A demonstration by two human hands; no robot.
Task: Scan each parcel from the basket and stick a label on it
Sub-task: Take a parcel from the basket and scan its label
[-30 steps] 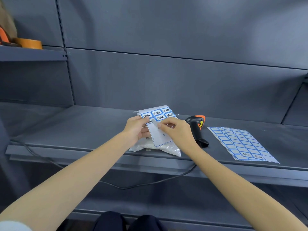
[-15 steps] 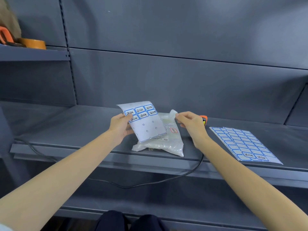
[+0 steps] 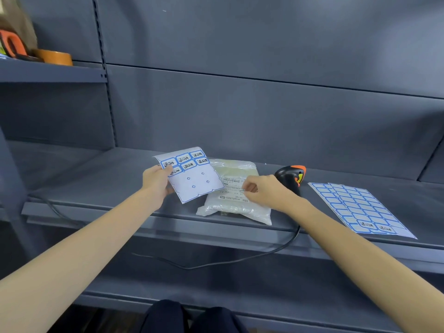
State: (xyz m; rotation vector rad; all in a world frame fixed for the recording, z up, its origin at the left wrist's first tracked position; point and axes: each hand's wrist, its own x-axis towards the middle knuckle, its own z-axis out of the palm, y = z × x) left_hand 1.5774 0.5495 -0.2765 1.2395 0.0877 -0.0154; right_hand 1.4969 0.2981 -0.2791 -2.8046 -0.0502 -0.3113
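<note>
A clear plastic parcel [image 3: 234, 207] with a printed shipping slip lies flat on the grey shelf [image 3: 101, 188]. My left hand [image 3: 156, 180] holds a partly used label sheet [image 3: 192, 176] by its left edge, raised a little to the left of the parcel. My right hand [image 3: 263, 189] hovers over the parcel's slip, thumb and forefinger pinched together on what looks like a small label, mostly hidden by the fingers. A black and orange barcode scanner [image 3: 290, 175] lies just behind my right hand. The basket is out of view.
A second, mostly empty blue-bordered label sheet [image 3: 360, 207] lies at the right of the shelf. The scanner's cable [image 3: 216, 261] hangs below the shelf edge. Tape rolls [image 3: 52, 56] sit on an upper left shelf. My knees [image 3: 192, 318] show at the bottom.
My right hand came down from the parcel's far end onto the printed slip with fingers pinched. My left hand drew the label sheet further left, uncovering the parcel.
</note>
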